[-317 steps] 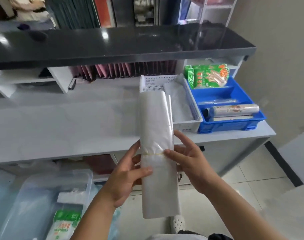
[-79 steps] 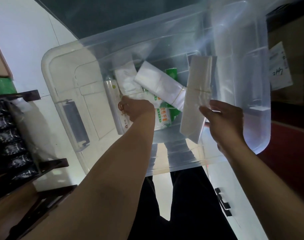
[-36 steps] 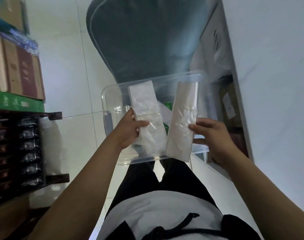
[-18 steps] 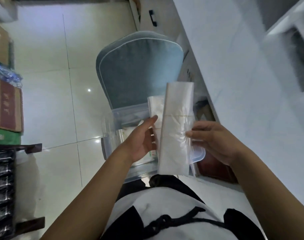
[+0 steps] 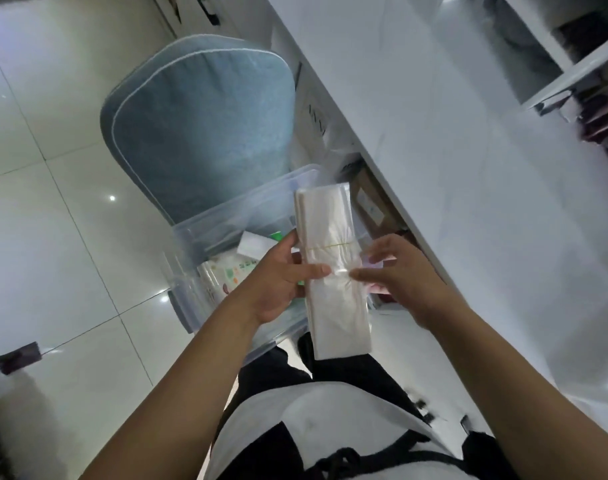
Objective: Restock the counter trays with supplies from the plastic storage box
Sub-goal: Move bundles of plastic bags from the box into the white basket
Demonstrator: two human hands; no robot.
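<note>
I held the bag bundle [image 5: 333,271] upright between both hands — its long axis ran near to far, the far end tipped slightly left. My left hand [image 5: 278,282] pinched its left edge, my right hand [image 5: 396,275] its right edge, above the box [image 5: 205,233] and just left of the counter [image 5: 468,168].

One head-worn camera looks steeply down from close above the plastic storage box [image 5: 226,216], tilted, with the worktop [image 5: 451,150] running along the box's right.
</note>
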